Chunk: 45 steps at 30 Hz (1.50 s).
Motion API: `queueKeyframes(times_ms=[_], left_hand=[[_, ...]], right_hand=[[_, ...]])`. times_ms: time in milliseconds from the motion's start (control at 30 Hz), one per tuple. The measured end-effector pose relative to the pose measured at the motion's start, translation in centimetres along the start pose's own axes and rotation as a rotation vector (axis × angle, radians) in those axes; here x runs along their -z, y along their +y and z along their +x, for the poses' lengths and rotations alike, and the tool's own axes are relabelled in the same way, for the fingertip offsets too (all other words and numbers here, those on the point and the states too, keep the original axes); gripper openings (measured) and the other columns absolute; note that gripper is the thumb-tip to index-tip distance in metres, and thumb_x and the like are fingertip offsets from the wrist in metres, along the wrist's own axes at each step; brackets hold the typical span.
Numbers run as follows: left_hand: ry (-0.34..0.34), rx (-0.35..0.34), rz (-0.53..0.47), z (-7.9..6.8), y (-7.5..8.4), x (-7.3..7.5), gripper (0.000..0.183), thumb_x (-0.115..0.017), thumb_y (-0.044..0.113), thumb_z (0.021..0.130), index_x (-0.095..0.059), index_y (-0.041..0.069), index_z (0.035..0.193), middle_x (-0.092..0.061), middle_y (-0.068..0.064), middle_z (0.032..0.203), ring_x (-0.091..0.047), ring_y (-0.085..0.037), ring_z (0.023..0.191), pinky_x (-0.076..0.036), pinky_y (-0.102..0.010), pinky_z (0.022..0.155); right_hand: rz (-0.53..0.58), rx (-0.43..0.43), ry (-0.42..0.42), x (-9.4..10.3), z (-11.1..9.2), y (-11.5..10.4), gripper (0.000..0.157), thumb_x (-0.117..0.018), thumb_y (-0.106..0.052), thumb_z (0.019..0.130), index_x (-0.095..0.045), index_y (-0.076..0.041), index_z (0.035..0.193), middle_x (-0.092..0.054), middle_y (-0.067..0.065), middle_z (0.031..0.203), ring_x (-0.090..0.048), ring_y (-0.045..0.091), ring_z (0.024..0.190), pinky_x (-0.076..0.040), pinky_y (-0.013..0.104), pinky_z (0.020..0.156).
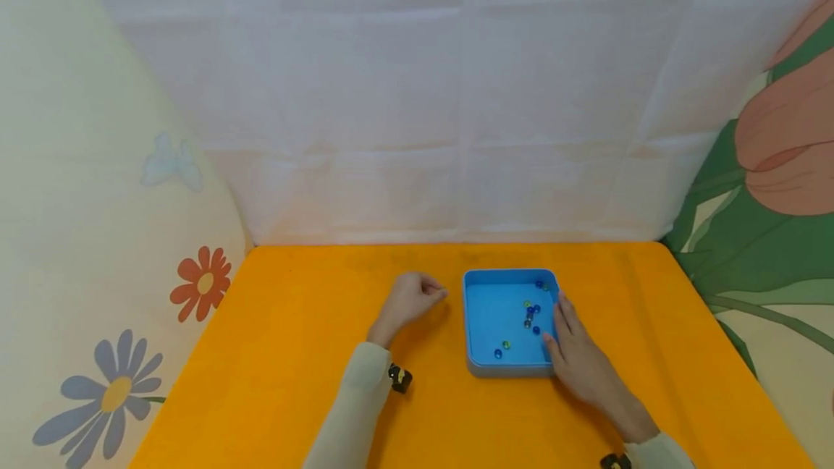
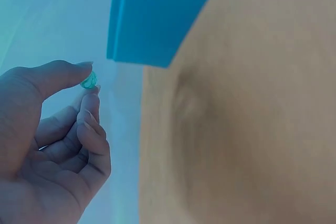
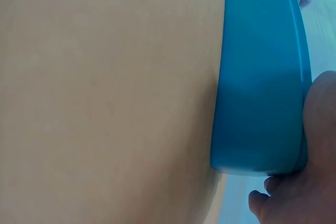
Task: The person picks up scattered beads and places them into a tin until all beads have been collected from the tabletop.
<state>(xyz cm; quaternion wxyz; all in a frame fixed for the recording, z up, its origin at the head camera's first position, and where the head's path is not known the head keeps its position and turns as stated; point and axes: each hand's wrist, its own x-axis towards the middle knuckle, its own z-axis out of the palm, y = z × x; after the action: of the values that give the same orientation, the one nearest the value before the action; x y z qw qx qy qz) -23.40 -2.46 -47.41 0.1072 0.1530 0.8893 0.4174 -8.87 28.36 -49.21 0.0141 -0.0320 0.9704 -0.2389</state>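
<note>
In the head view, a shallow blue box (image 1: 478,317) with rounded corners stands on the table. Several small glass marbles (image 1: 536,330), blue and greenish, lie scattered inside it, mostly towards its right side. My left hand (image 1: 407,302) is held left of the box, apart from its wall. Between thumb and fingertip it pinches a clear green marble (image 2: 89,80), best seen in the left wrist view; its other fingers are curled. My right hand (image 1: 583,364) holds the box's right side, thumb over the rim and fingers along the outer wall.
An orange cloth (image 1: 293,382) covers the table. Behind it hangs a creased white sheet (image 1: 391,107). Flower-printed curtains (image 1: 130,273) flank the table's left and right edges. A dark wrist device (image 1: 400,378) sits at the left sleeve's cuff.
</note>
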Motion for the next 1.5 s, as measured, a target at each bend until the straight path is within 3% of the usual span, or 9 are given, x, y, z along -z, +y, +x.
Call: queueKeyframes(times_ms=[400,567,800,1267,1500], left_hand=[[-0.039,-0.014,-0.021,1.3,3.6,-2.1,0.026,-0.074,0.031,0.099,-0.08,0.007,0.106,-0.074,-0.004,0.091,-0.06,-0.016,0.071,-0.051,-0.027,0.064],[-0.051,-0.02,0.018,2.4,5.1,-2.9,0.028,-0.074,0.036,0.1,-0.079,0.01,0.109,-0.075,-0.001,0.096,-0.063,-0.013,0.078,-0.055,-0.024,0.069],[-0.087,-0.057,0.035,3.7,6.9,-4.2,0.027,-0.074,0.034,0.1,-0.082,0.009,0.11,-0.077,-0.001,0.097,-0.062,-0.012,0.073,-0.053,-0.022,0.065],[-0.111,-0.071,0.003,5.6,8.7,-6.4,0.024,-0.072,0.031,0.101,-0.083,0.01,0.107,-0.079,-0.001,0.096,-0.065,-0.011,0.076,-0.055,-0.024,0.069],[-0.128,-0.08,-0.015,6.0,8.9,-7.4,0.021,-0.073,0.028,0.101,-0.084,0.01,0.105,-0.081,-0.004,0.099,-0.066,-0.01,0.077,-0.057,-0.024,0.07]], right_hand=[[-0.006,-0.006,-0.005,-0.2,0.0,0.1,0.071,-0.046,-0.03,0.113,-0.017,0.012,0.162,-0.002,0.024,0.177,-0.015,0.049,0.161,-0.024,0.064,0.125],[-0.007,0.001,-0.001,-0.2,0.1,0.1,0.07,-0.046,-0.029,0.113,-0.017,0.012,0.162,-0.002,0.024,0.176,-0.016,0.048,0.161,-0.025,0.064,0.124],[-0.013,0.009,0.008,-0.1,0.2,0.1,0.069,-0.046,-0.028,0.113,-0.018,0.012,0.162,-0.003,0.024,0.176,-0.017,0.048,0.16,-0.025,0.064,0.124],[-0.022,0.006,0.009,0.0,0.2,0.1,0.069,-0.046,-0.028,0.113,-0.018,0.013,0.161,-0.002,0.024,0.176,-0.018,0.048,0.16,-0.025,0.064,0.124],[-0.027,0.009,0.014,-0.3,0.2,0.1,0.069,-0.047,-0.027,0.113,-0.018,0.014,0.161,-0.002,0.025,0.176,-0.018,0.048,0.16,-0.026,0.064,0.124]])
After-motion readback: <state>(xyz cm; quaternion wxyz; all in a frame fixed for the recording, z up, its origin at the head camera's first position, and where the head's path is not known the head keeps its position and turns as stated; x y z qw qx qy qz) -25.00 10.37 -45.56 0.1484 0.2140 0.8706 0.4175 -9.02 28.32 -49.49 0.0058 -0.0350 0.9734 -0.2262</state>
